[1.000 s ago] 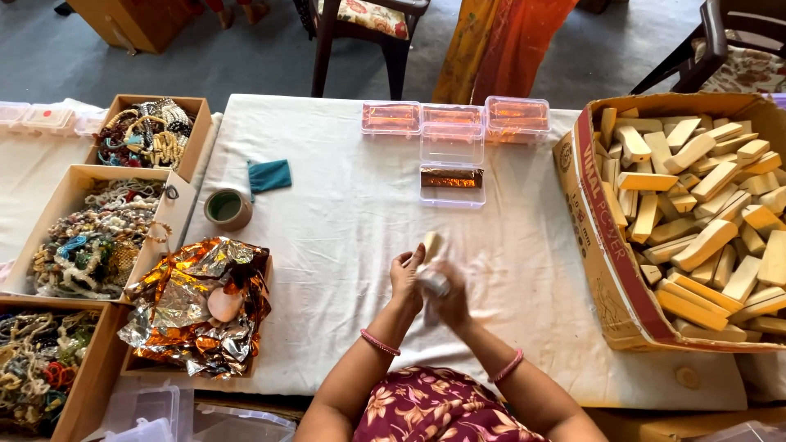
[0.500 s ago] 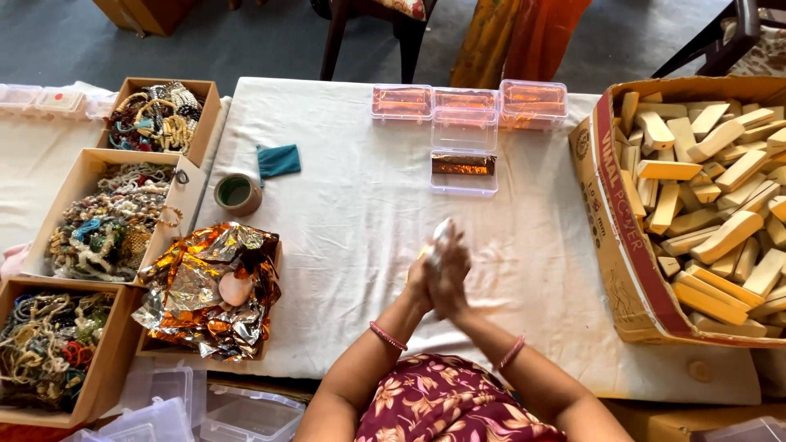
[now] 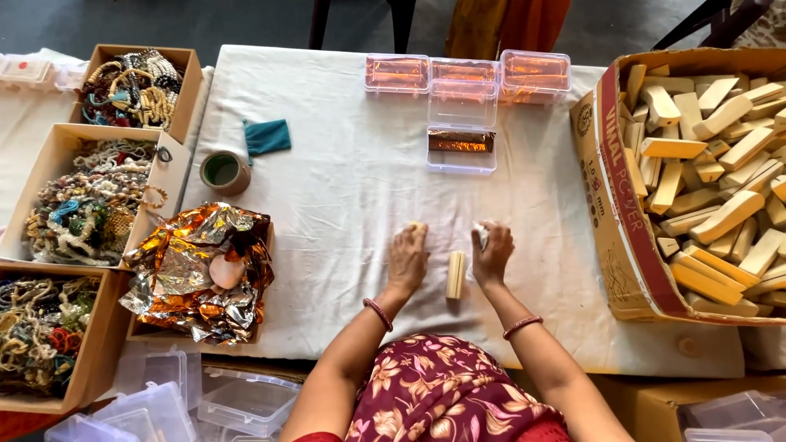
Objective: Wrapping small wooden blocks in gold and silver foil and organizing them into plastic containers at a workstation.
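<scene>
Your left hand (image 3: pixel 407 260) lies flat and open on the white cloth (image 3: pixel 344 188). Your right hand (image 3: pixel 491 252) is curled around something small and pale. The wooden block (image 3: pixel 455 275) lies between them, just beside your right hand. A box of blocks (image 3: pixel 696 180) sits to the right, clear cases (image 3: pixel 463 90) ahead.

We see a white-clothed table (image 3: pixel 344 196); beside its tape roll (image 3: pixel 223 170) lie a teal pouch (image 3: pixel 267 137) and foil-filled box (image 3: pixel 196 274).
</scene>
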